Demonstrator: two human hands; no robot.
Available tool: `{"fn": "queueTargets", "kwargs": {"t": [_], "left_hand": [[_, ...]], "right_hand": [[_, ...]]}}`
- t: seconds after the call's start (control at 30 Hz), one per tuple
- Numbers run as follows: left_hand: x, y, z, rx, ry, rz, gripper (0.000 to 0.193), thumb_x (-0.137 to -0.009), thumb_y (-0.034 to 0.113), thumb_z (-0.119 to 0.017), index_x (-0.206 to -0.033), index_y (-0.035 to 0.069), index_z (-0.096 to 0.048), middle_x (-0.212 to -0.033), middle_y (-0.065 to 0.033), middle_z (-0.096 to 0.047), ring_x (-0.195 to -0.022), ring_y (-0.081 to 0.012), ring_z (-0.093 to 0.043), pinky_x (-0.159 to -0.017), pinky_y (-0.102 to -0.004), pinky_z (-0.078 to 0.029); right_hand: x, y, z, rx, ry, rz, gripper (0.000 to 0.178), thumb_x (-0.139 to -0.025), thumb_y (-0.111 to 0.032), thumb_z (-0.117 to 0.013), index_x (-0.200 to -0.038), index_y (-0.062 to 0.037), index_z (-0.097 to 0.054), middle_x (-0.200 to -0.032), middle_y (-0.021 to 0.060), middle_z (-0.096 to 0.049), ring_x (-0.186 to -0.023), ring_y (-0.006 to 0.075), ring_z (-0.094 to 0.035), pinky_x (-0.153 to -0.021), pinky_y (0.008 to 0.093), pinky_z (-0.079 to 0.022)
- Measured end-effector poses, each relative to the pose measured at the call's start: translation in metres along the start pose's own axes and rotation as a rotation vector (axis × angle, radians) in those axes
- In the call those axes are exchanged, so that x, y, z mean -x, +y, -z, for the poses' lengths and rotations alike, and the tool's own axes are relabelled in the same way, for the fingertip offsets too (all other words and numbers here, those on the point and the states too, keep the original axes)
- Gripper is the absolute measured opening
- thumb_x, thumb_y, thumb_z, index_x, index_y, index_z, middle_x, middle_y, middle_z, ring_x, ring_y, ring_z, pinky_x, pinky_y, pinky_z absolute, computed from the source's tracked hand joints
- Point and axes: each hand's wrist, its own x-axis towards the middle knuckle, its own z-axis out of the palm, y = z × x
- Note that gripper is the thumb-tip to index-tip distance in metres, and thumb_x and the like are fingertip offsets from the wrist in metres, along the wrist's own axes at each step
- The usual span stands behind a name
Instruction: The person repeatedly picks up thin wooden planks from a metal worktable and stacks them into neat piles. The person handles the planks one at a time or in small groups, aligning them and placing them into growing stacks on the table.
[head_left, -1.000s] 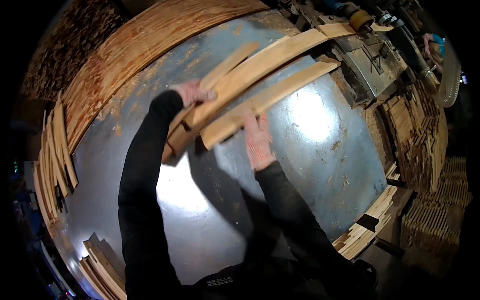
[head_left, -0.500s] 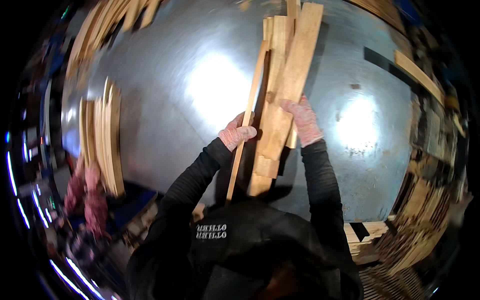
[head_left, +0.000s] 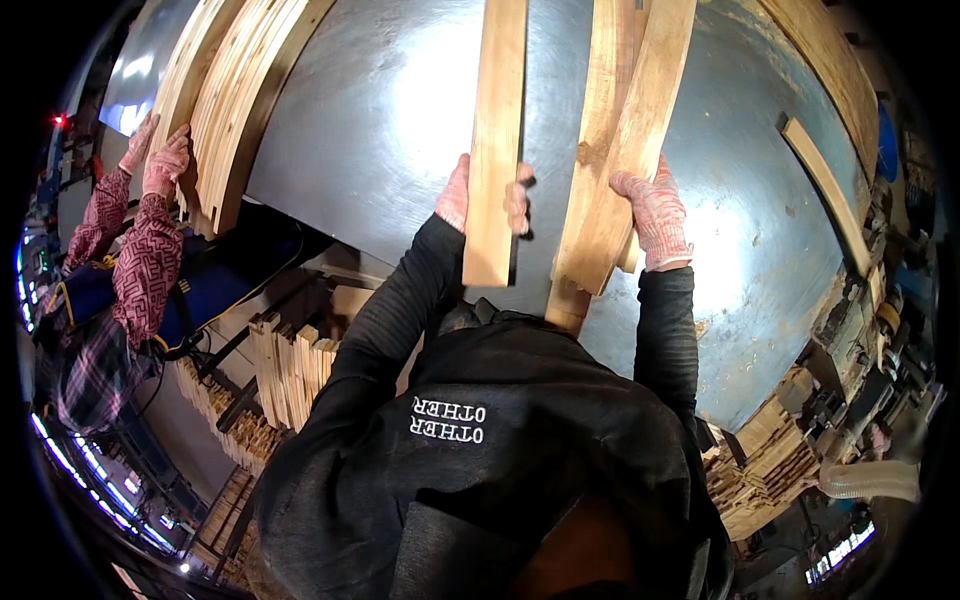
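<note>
My left hand [head_left: 455, 195], in a pink-and-white knit glove, is wrapped from beneath around a long pale wooden board [head_left: 494, 150]. The board's broad face is up, and fingertips show past its right edge. On the right, my gloved right hand [head_left: 656, 212] grips the edge of another wooden board [head_left: 640, 130], thumb on top. That board lies slanted over a browner board [head_left: 590, 170] with a dark knot. A gap with bare metal showing separates the left board from the right-hand boards. The far ends of the boards run out of view.
The grey metal table [head_left: 350, 150] reflects bright light. At the left, a co-worker's gloved hands [head_left: 165, 165] hold a row of boards [head_left: 235, 100]. A single strip [head_left: 830, 195] lies at the right edge. Stacked wood pieces [head_left: 290, 365] stand below left, more wood [head_left: 765, 460] below right.
The left hand's board has turned from its narrow edge to its broad face. It now stands apart from the right-hand boards. The view has shifted, bringing the co-worker's boards higher in the picture.
</note>
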Motion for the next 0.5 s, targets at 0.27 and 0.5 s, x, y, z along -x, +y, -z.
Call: {"fn": "queueTargets", "kwargs": {"t": [0.27,0.5], "left_hand": [[0.034,0.063,0.006,-0.725,0.513,-0.235,0.045,-0.084,0.031,-0.077,-0.113,0.0,-0.06,-0.097,-0.0099,-0.067,-0.084,-0.0203,-0.067,-0.074,-0.0371,-0.057],[0.053,0.055,0.023,-0.941,0.586,-0.49,0.044,-0.086,0.028,-0.074,-0.11,-0.007,-0.062,-0.101,-0.0101,-0.069,-0.092,-0.0174,-0.062,-0.086,-0.0301,-0.047]], "right_hand": [[0.013,-0.03,-0.098,1.203,0.225,0.116,0.105,-0.07,-0.04,-0.078,-0.151,-0.0057,-0.02,-0.137,0.0286,-0.041,-0.123,0.0436,-0.047,-0.099,0.0474,-0.046],[0.037,-0.016,-0.144,1.45,0.295,0.387,0.089,-0.08,-0.048,-0.069,-0.148,-0.0034,-0.032,-0.144,0.027,-0.037,-0.133,0.0418,-0.039,-0.109,0.0474,-0.033]]}}
